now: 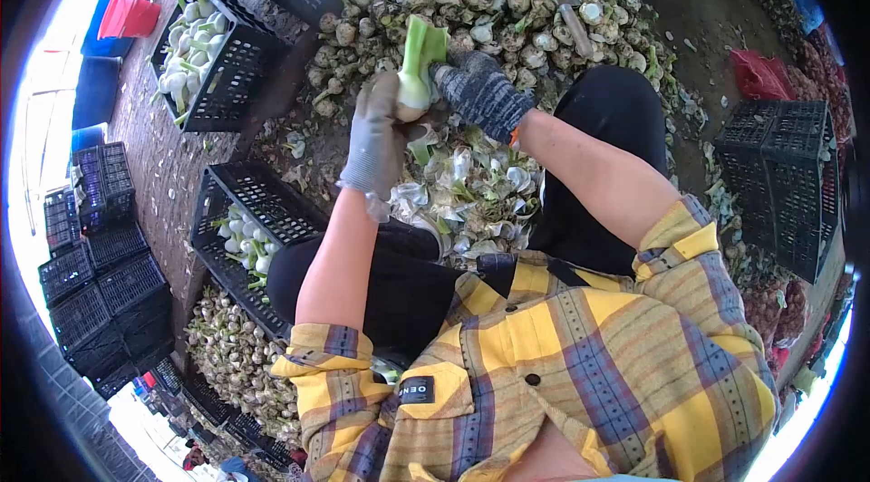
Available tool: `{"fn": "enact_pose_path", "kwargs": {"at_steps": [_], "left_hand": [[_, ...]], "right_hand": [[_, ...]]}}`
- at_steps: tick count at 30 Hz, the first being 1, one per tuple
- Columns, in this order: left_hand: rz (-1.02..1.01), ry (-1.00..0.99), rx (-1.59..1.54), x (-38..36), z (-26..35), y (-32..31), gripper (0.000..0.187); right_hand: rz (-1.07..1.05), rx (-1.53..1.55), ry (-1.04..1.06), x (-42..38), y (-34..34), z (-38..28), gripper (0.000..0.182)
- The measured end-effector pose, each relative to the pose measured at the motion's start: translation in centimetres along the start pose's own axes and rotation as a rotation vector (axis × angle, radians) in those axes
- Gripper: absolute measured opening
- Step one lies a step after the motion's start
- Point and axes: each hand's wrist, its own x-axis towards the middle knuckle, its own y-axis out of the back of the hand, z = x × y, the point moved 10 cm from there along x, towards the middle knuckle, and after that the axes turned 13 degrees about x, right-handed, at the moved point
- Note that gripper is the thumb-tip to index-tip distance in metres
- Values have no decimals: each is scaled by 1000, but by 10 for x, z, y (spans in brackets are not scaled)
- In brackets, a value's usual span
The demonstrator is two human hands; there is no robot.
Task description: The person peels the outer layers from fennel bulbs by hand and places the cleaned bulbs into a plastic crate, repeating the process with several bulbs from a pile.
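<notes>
My left hand (pixel 373 142), in a light grey glove, is wrapped round the lower side of a white bulb with a thick green stem (pixel 416 74). On the bulb's other side, my right hand (pixel 480 94), in a dark knitted glove, touches it near the stem with its fingers curled. The bulb is held upright between both hands. Behind them lies a large heap of unpeeled bulbs (pixel 518 0), with a knife (pixel 568 11) resting on top. Loose white and green peelings (pixel 480 187) cover the ground below the hands.
A black crate of cleaned bulbs (pixel 249 43) stands at upper left, and another crate (pixel 263 197) is beside my left knee. More bulbs (pixel 231 337) are piled at lower left. Stacked black crates (pixel 109 287) stand far left, another crate (pixel 779 183) at right.
</notes>
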Motion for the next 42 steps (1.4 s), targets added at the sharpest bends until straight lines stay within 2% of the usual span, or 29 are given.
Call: {"fn": "enact_pose_path", "kwargs": {"at_steps": [2, 3, 4, 5, 7, 8, 11, 12, 15, 16, 19, 22, 25, 26, 29, 30, 33, 35, 37, 38, 40, 42], "left_hand": [[-202, 113, -179, 2, -11, -7, 49], [-303, 171, -267, -1, -12, -15, 49], [-198, 116, -269, 0, -10, -14, 48], [-89, 53, -108, 3, -8, -5, 49], [127, -75, 209, 5, 1, 11, 53], [115, -73, 185, 5, 0, 10, 53], [81, -63, 120, -2, 4, 5, 57], [45, -64, 60, 0, 1, 7, 53], [-168, 8, -282, -3, 2, -8, 45], [-210, 3, -326, -4, 3, -10, 36], [-164, 44, -229, -2, -2, -9, 37], [31, 116, 12, 1, -15, 9, 36], [211, 129, 62, 0, -13, 19, 32], [235, 108, -7, 6, -16, 25, 29], [246, 11, -189, 14, -3, 34, 27], [205, -36, -255, 19, 0, 35, 25], [242, -50, -361, 21, 5, 52, 24], [239, -42, -403, 24, 2, 65, 23], [240, -22, -441, 15, 10, 65, 23], [233, -46, -395, 12, 14, 63, 27], [276, -43, -247, 1, 20, 60, 29], [361, -42, -123, -6, 21, 57, 37]], "right_hand": [[16, 235, -90, -6, -4, 0, 28], [12, 152, -96, -7, -3, -5, 28], [9, 69, -102, -9, -2, -10, 28], [9, -14, -107, -9, 0, -12, 28], [24, -190, 34, -4, 4, -20, 28], [26, -279, 103, -3, 3, -24, 28], [43, 282, -80, -7, -2, -1, 27], [29, 164, -80, -6, 1, -4, 26], [-105, 109, 28, 8, 0, 5, 25], [-69, 181, -87, 3, 4, 10, 24], [45, -104, 157, 1, 8, -15, 25], [42, -95, 269, -5, 3, -25, 25], [-15, -220, 345, -11, -7, -30, 27], [-53, 81, 166, -7, -8, -14, 26], [54, 444, 78, -10, 9, -23, 26], [71, 398, 75, -1, 18, -11, 24], [196, 608, 5, 10, 45, 2, 23], [33, 263, 135, 19, 38, 0, 41], [-144, -186, -64, 17, 23, 17, 55], [-173, -301, -134, 17, 15, 44, 67], [-382, -767, -43, -8, -13, 21, 65], [-396, -838, 121, -13, -20, 12, 60]]}}
